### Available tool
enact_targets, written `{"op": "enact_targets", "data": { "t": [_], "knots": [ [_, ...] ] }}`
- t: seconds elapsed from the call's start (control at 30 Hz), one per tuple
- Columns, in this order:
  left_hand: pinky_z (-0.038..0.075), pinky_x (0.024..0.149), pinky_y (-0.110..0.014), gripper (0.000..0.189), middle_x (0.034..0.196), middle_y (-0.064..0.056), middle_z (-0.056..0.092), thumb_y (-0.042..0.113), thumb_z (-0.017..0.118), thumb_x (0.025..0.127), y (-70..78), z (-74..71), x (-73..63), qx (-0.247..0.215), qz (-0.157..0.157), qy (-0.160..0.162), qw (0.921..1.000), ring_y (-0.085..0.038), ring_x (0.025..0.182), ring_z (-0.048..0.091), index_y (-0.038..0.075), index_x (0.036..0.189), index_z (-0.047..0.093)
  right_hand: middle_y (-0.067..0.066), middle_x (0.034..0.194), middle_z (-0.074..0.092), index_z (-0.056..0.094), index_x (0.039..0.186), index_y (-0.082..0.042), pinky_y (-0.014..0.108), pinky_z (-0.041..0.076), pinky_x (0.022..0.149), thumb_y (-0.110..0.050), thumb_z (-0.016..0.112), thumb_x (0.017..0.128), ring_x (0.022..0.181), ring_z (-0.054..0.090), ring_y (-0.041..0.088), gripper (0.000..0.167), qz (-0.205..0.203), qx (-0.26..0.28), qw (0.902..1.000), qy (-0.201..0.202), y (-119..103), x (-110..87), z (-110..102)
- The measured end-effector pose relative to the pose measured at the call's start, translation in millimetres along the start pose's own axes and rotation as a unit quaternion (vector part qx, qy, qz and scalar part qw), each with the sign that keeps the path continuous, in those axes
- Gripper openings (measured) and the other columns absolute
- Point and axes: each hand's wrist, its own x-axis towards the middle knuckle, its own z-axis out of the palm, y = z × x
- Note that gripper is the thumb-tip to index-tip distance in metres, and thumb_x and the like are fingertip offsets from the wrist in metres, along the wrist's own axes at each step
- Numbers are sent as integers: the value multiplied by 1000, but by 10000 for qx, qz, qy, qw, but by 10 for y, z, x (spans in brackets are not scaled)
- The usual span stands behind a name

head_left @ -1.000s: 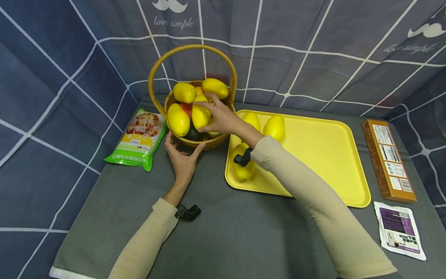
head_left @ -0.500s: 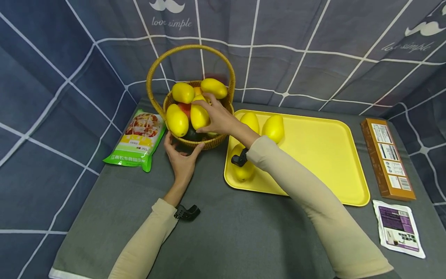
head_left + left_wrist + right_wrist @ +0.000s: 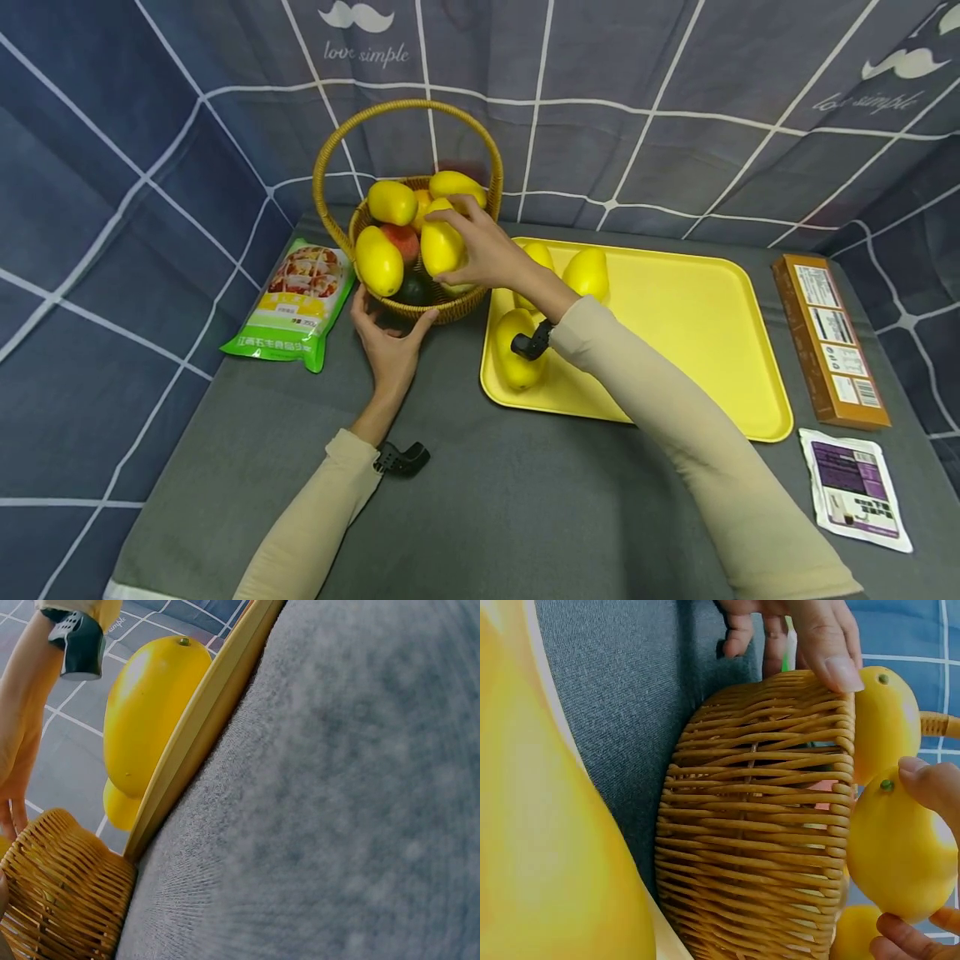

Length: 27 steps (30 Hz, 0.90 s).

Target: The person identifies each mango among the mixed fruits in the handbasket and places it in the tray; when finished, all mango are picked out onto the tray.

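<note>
A wicker basket point(image 3: 450, 312) with a tall handle holds several yellow mangoes, a red fruit point(image 3: 401, 242) and a dark green fruit point(image 3: 413, 289). My right hand point(image 3: 483, 247) grips one yellow mango point(image 3: 441, 242) between thumb and fingers at the basket's right side. In the right wrist view that mango point(image 3: 904, 851) sits at the rim, its stem end toward the thumb. My left hand point(image 3: 390, 350) rests against the basket's front wall, thumb and fingers spread along it. The right wrist view shows the left thumb point(image 3: 832, 656) on the rim.
Right of the basket lies a yellow tray point(image 3: 690, 333) with several mangoes, one point(image 3: 517, 367) partly behind the right wrist. A green food packet point(image 3: 292, 304) lies left of the basket. Farther right are an orange-brown box point(image 3: 831, 342) and a white-purple pouch point(image 3: 855, 489).
My right hand has moved slightly right and up with the mango, showing more of the red fruit and the dark green one. The left hand stays at the basket.
</note>
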Motion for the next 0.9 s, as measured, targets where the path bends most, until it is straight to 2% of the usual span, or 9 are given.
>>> {"op": "enact_targets", "data": {
  "t": [0.5, 0.67, 0.9],
  "knots": [
    [37, 78, -55, 92, 149, -22, 29, 6, 82, 78, -15, 5, -8, -114, 114, -3, 9999, -43, 122, 40, -2, 148, 22, 19, 149, 32, 52, 137, -16, 44, 42, 106, -35, 84, 72, 135, 40, 32, 75, -461, 241, 9972, 544, 88, -316, -205],
    [37, 78, -54, 93, 149, -21, 29, 6, 82, 78, -19, 10, -9, -116, 114, 37, 9999, -42, 121, 40, -2, 148, 22, 18, 152, 29, 51, 138, -17, 45, 44, 103, -31, 84, 71, 137, 38, 31, 76, -373, 303, 9971, 598, 137, -474, -295],
    [38, 79, -55, 94, 149, -21, 29, 7, 83, 77, -19, 6, -13, -122, 78, 68, 9999, -40, 121, 40, -1, 149, 22, 13, 155, 24, 49, 139, -20, 41, 53, 91, -27, 84, 73, 127, 48, 31, 76, 21, 480, 9979, 429, 239, -751, -395]
  ]
}}
